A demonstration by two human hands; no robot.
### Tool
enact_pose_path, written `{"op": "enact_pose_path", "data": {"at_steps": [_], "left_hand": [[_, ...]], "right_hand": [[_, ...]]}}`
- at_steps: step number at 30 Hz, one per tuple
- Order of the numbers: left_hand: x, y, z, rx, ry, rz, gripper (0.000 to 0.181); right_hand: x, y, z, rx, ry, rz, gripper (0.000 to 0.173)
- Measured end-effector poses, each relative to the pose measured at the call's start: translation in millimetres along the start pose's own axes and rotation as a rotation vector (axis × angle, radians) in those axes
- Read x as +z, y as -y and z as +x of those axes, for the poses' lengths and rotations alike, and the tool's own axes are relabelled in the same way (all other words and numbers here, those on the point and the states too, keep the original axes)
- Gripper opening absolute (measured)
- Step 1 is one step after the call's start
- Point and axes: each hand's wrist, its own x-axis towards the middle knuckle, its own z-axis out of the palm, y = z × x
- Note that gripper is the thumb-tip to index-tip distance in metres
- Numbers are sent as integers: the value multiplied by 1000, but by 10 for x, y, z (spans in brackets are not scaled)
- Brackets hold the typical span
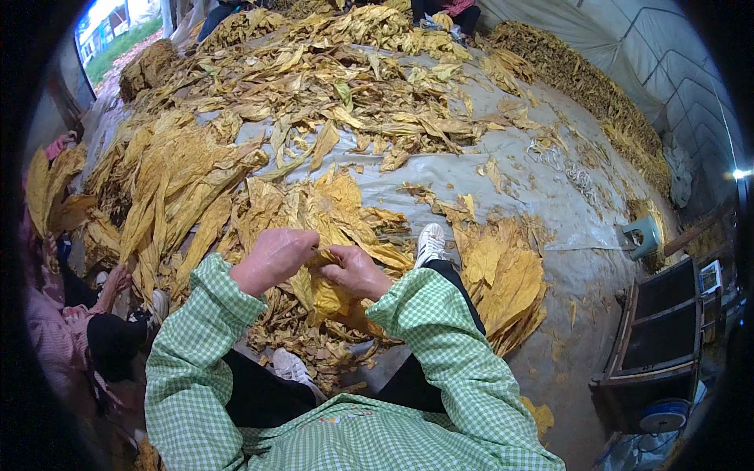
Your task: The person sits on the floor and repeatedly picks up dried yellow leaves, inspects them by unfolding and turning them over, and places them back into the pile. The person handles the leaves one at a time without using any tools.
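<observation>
Close together in front of me, both hands are at a dried yellow tobacco leaf [327, 297]. My left hand [275, 259] is curled, its fingertips at the stem end. With thumb and bent fingers, my right hand [356, 274] pinches the same leaf just beside it. The leaf's blade hangs below my hands between my knees. Directly beyond lies a heap of loose tobacco leaves [283, 206]. A flatter stack of broad yellow leaves [500, 277] rests on the floor to the right of my shoe. My palms are hidden.
At my left sits a person in pink [59, 335], a hand on long leaves [171, 176]. More leaves cover the plastic sheet [412, 171] ahead. Other people sit at the far edge. To the right are a green stool [642, 235], a dark framed cabinet [654, 324] and a long leaf stack [583, 88].
</observation>
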Motion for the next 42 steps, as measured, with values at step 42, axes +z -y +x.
{"op": "enact_pose_path", "data": {"at_steps": [42], "left_hand": [[658,1,-222,-545,-63,-301,14]], "right_hand": [[465,118,-167,-6,-183,-372,12]]}}
